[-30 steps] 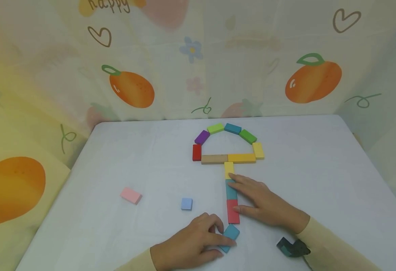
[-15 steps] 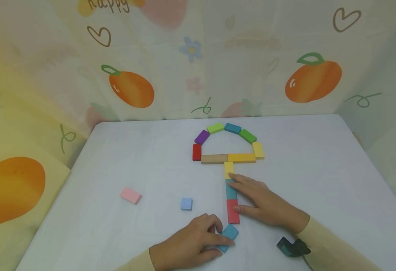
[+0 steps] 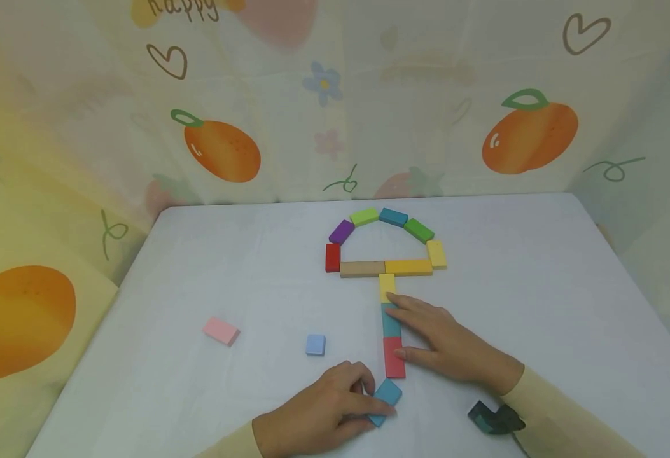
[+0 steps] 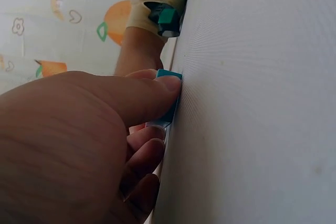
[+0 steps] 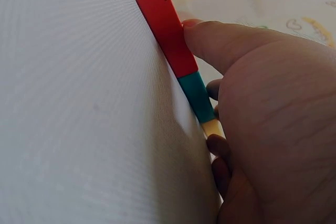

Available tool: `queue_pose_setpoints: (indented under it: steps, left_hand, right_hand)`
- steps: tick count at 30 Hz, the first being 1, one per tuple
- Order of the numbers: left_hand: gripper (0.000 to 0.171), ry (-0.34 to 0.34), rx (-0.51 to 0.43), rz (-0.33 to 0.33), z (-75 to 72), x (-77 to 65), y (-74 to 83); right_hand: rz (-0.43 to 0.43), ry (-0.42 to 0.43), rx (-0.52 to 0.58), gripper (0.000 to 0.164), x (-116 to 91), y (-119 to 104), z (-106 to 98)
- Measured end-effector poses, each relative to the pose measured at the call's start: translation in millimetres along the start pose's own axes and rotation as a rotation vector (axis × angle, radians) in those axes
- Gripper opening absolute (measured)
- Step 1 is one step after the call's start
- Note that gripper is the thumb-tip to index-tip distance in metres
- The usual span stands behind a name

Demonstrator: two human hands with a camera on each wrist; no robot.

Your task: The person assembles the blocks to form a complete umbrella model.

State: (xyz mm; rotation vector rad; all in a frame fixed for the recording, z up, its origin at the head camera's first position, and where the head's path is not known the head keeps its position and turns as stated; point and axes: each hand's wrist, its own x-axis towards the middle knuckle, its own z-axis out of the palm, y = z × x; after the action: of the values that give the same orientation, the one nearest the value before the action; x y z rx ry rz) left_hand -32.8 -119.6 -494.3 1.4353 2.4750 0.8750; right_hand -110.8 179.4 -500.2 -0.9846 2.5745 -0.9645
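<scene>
My left hand (image 3: 326,407) pinches a blue block (image 3: 389,390) between thumb and fingers on the white table. This block is tilted, one corner at the lower end of a red block (image 3: 394,366). In the left wrist view, the thumb presses the blue block (image 4: 169,73). The red block, a teal block (image 3: 390,326) and a yellow block (image 3: 387,282) form a straight column. My right hand (image 3: 449,340) rests along that column with extended fingers. Its thumb touches the red block (image 5: 170,35), as the right wrist view shows; its fingertips lie over the teal and yellow blocks.
Above the column, a tan block (image 3: 362,269) and an orange-yellow block (image 3: 409,267) make a bar under an arch of several coloured blocks, including a purple one (image 3: 341,231). A light-blue square block (image 3: 315,345) and a pink block (image 3: 221,331) lie loose at left on the white table (image 3: 243,267).
The left hand and the blue block in it have shifted very slightly left. My right hand and the other blocks have stayed in place.
</scene>
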Motion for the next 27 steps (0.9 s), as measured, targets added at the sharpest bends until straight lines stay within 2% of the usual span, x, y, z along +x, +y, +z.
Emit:
queue_pose_setpoints:
  steps: [22,27]
  left_hand:
    - [0.034,-0.009,0.024,0.019,-0.9,0.6,0.0]
    - [0.038,-0.009,0.018,-0.006,-1.1,-0.5,-0.5]
  right_hand:
    - [0.002,-0.001,-0.002,0.075,0.2,-0.3,0.5]
    - [0.009,-0.003,-0.001,0.075,0.3,-0.7,0.8]
